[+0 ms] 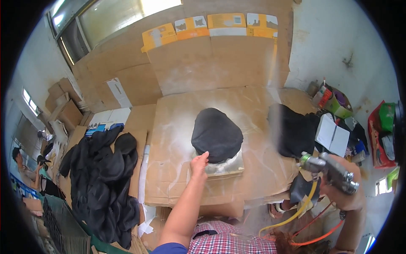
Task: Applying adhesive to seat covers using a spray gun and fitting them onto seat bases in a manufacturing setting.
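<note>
A rounded black fabric piece (217,134) rests on a low pale block (226,168) in the middle of the cardboard-covered table. The fingers of my left hand (199,165) are closed on its near edge. At the right, my right hand (349,201) is wrapped round a metal spray gun (336,169), its nozzle pointing left. A yellow hose (306,207) runs down from the gun. Pale mist drifts to the left of the nozzle. The gun is held apart from the black piece.
A heap of black pieces (103,182) lies at the left; more black pieces (294,129) lie at the right beside an open notebook (333,134). Cardboard sheets (220,63) stand along the back. An orange hose (317,239) loops low at right. Another person (27,169) is at far left.
</note>
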`<move>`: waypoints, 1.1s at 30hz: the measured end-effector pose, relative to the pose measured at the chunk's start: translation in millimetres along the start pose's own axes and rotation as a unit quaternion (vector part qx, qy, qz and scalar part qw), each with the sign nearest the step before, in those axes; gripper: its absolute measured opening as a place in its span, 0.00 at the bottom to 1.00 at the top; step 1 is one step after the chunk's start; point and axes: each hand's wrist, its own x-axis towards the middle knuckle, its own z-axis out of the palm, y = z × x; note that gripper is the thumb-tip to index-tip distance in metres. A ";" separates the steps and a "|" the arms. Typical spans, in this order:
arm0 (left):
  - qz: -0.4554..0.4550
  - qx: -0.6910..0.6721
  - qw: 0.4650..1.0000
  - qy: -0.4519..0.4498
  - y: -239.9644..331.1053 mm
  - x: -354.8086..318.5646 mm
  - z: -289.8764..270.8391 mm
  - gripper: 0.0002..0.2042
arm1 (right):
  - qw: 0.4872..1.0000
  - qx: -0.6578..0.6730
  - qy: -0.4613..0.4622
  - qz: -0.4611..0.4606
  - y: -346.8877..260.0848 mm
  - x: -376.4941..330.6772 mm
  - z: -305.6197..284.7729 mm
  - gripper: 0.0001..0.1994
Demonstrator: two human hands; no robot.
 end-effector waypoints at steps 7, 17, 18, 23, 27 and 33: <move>-0.012 0.011 0.999 0.035 -23.8 3.7 -6.7 0.09 | 0.992 0.042 -0.095 -0.074 14.8 6.6 -8.4 0.28; -0.087 -0.030 0.995 0.030 -25.0 -14.5 -56.9 0.12 | 0.976 0.020 -0.114 -0.183 32.3 22.0 -10.6 0.30; -0.089 -0.037 0.994 0.052 -24.2 -14.7 -58.9 0.14 | 0.968 -0.090 -0.161 -0.169 18.8 14.7 -20.9 0.28; -0.079 -0.034 0.995 0.050 -15.3 -6.6 -57.3 0.13 | 0.971 -0.152 -0.022 -0.181 32.0 -4.4 -32.0 0.25; -0.081 0.002 0.995 0.052 2.6 -20.1 -2.2 0.12 | 0.999 0.023 0.036 -0.025 45.1 -21.1 -49.5 0.27; -0.063 -0.033 0.995 0.070 -4.6 -6.4 8.8 0.10 | 0.996 0.031 -0.019 -0.079 57.3 -9.4 -33.0 0.28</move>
